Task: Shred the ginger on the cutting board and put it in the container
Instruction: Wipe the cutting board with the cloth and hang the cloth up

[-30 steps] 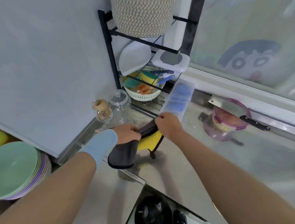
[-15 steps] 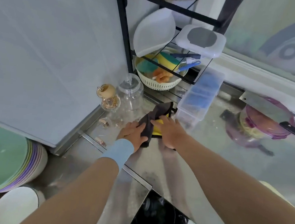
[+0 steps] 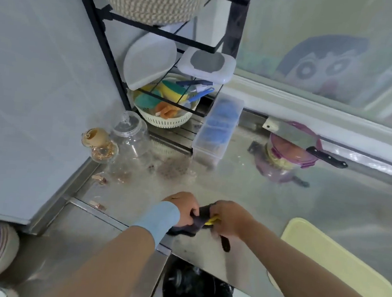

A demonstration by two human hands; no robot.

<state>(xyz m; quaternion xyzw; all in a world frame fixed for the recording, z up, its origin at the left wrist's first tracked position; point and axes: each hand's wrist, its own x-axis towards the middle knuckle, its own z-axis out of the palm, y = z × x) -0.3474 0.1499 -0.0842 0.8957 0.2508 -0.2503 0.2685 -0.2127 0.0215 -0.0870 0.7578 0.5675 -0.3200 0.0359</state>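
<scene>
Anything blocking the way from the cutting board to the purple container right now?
The counter between the cutting board and the purple container shows nothing, but a cleaver lies across the container's closed lid. The left hand and right hand both grip a dark cloth.

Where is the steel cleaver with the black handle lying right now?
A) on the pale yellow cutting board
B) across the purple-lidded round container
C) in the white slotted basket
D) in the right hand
B: the steel cleaver with the black handle lies flat across the purple-lidded round container by the window ledge; the left hand and right hand both grip a dark cloth.
</scene>
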